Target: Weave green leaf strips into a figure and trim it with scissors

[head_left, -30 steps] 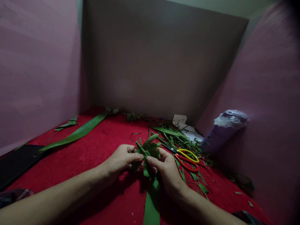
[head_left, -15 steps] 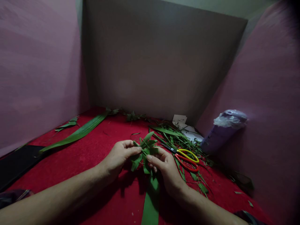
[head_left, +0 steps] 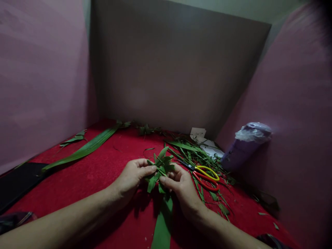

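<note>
Both of my hands meet over a red cloth table and pinch a small folded bundle of green leaf strips. My left hand grips the bundle's left side with thumb and fingers closed. My right hand closes on its right side. A broad leaf strip trails from the bundle toward me along the cloth.
Scissors with yellow and red handles lie just right of my right hand on a heap of leaf trimmings. A purple cone wrapped in plastic leans at the right wall. A long leaf and a black flat object lie at the left.
The bundle has been lifted slightly and turned between my fingers, and its short strips now fan out more. Both hands stay in nearly the same spot.
</note>
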`<state>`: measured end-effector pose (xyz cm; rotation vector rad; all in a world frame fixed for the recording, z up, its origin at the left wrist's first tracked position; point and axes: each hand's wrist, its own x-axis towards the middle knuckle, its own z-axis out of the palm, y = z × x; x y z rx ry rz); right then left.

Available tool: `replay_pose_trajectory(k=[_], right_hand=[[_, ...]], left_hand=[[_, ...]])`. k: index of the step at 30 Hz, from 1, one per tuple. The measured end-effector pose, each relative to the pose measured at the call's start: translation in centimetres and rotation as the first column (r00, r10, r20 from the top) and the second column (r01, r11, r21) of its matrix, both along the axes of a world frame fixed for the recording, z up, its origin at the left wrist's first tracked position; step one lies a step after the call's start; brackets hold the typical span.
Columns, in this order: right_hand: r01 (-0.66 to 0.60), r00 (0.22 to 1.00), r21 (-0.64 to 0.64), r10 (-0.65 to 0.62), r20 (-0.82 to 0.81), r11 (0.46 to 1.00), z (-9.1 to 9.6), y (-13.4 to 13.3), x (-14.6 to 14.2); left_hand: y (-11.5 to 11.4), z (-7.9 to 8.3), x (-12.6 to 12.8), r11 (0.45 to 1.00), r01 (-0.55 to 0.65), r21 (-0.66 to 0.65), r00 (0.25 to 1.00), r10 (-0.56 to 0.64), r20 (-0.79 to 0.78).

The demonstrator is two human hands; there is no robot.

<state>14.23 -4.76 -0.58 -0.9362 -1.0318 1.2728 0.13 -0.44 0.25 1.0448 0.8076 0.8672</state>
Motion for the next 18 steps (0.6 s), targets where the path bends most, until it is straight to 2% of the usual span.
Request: replay_pose_trajectory(k=[5, 8, 11, 14, 18], right_hand=[[-0.01, 0.999, 0.015, 0.009, 0.033, 1.0, 0.3, 0.1, 0.3], [0.043, 0.997, 0.004, -0.043, 0.058, 0.999, 0.5, 0.3, 0.7], [0.126, 0.987, 0.051, -0.131, 0.098, 0.991, 0.6, 0.4, 1.1], [0.196, 0.965, 0.121, -0.214, 0.15, 0.973, 0.6, 0.5, 1.3], [0.202, 0.958, 0.16, -0.229, 0.172, 0.966, 0.7, 0.7, 1.5]], left_hand=[[0.0, 0.4, -0.2, 0.999, -0.01, -0.045, 0.999, 0.012, 0.032], [0.0, 1.0, -0.4, 0.999, 0.02, -0.051, 0.997, -0.016, 0.07], [-0.1, 1.6, -0.6, 0.999, 0.043, -0.011, 0.995, -0.042, 0.089], [0.0, 1.9, -0.8, 1.0, 0.009, 0.013, 1.0, -0.01, 0.029], [0.3, 1.5, -0.7, 0.998, 0.043, -0.037, 0.999, -0.044, -0.013]])
